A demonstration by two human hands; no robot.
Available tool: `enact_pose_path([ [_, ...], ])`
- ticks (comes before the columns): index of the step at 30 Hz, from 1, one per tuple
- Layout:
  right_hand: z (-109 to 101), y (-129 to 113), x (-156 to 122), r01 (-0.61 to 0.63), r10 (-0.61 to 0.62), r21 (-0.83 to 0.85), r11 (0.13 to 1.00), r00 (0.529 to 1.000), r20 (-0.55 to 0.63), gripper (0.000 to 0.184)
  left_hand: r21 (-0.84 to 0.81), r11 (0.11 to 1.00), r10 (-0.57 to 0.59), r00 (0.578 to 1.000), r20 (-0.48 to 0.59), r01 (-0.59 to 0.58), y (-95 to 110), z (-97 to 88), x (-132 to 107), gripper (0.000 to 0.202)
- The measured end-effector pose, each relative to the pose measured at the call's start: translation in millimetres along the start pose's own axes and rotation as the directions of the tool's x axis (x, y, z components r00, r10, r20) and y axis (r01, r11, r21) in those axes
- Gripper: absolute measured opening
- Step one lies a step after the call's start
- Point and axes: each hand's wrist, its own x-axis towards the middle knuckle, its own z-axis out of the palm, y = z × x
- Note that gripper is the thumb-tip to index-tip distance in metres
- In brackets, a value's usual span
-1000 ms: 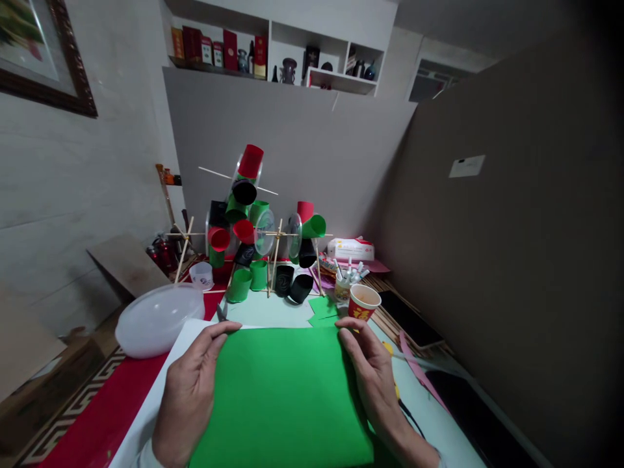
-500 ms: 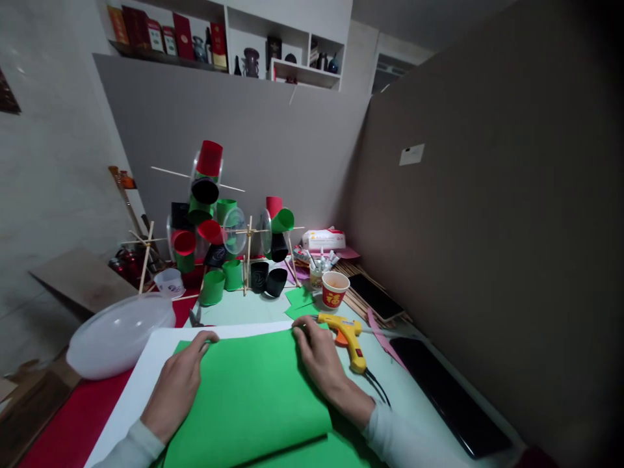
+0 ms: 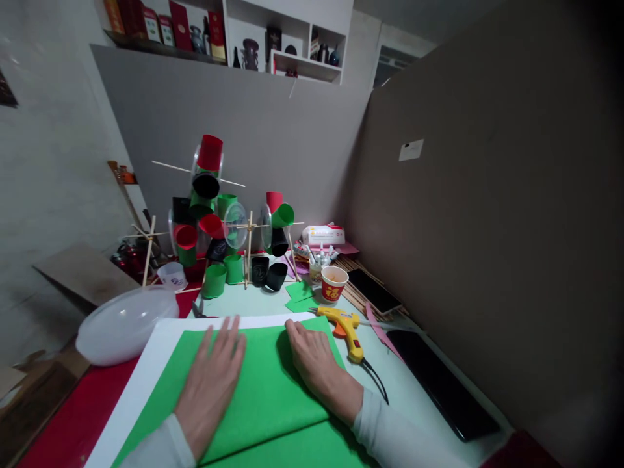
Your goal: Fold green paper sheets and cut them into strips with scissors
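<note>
A large green sheet of paper (image 3: 273, 390) lies folded over on itself, on top of a white sheet (image 3: 163, 335). My left hand (image 3: 212, 383) rests flat on the left part of the green paper, its fingers stretched out and a little blurred. At the upper right of the fold is my right hand (image 3: 319, 367), with curled fingers closed at the paper's far edge; its fingertips are partly hidden. Just beyond that hand, a yellow hot glue gun (image 3: 346, 328) lies on the table with its cord trailing toward me.
Behind the papers stand red, green and black paper-covered cups (image 3: 214, 281) on a stick frame. A patterned paper cup (image 3: 334, 286), a phone (image 3: 373, 290) and a long black object (image 3: 439, 383) are on the right. A translucent plastic bowl (image 3: 127, 325) sits at the left.
My left hand has let go of the paper's far left edge and moved right, flattening onto the sheet. My right hand has shifted slightly left, its fingers more curled.
</note>
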Motion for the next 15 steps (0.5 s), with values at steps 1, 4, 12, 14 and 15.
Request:
enact_pose_path([
  [1, -1.1, -0.3, -0.4, 0.015, -0.015, -0.018, 1.0, 1.0, 0.001, 0.054, -0.02, 0.999, 0.043, 0.999, 0.005, -0.043, 9.4, 5.7, 0.8, 0.059],
  [4, -4.3, -1.3, 1.5, 0.048, -0.047, -0.058, 0.997, 0.999, 0.012, 0.047, -0.092, 0.986, 0.14, 0.99, 0.011, -0.138, 31.9, 23.4, 1.0, 0.043],
  [12, -15.6, -2.5, 13.3, 0.041, -0.038, -0.118, 0.992, 0.999, 0.026, 0.03, -0.174, 0.97, 0.166, 0.986, -0.023, -0.168, 35.1, 30.6, -4.6, 0.048],
  [14, -21.5, -6.7, 11.4, 0.067, -0.065, -0.123, 0.99, 0.998, 0.02, 0.032, -0.185, 0.968, 0.168, 0.985, -0.033, -0.171, 35.3, 30.2, -4.2, 0.047],
  [15, -23.5, -10.5, 8.8, 0.093, -0.091, -0.118, 0.989, 0.996, 0.018, 0.034, -0.191, 0.966, 0.171, 0.985, -0.037, -0.175, 35.8, 30.5, -4.1, 0.046],
])
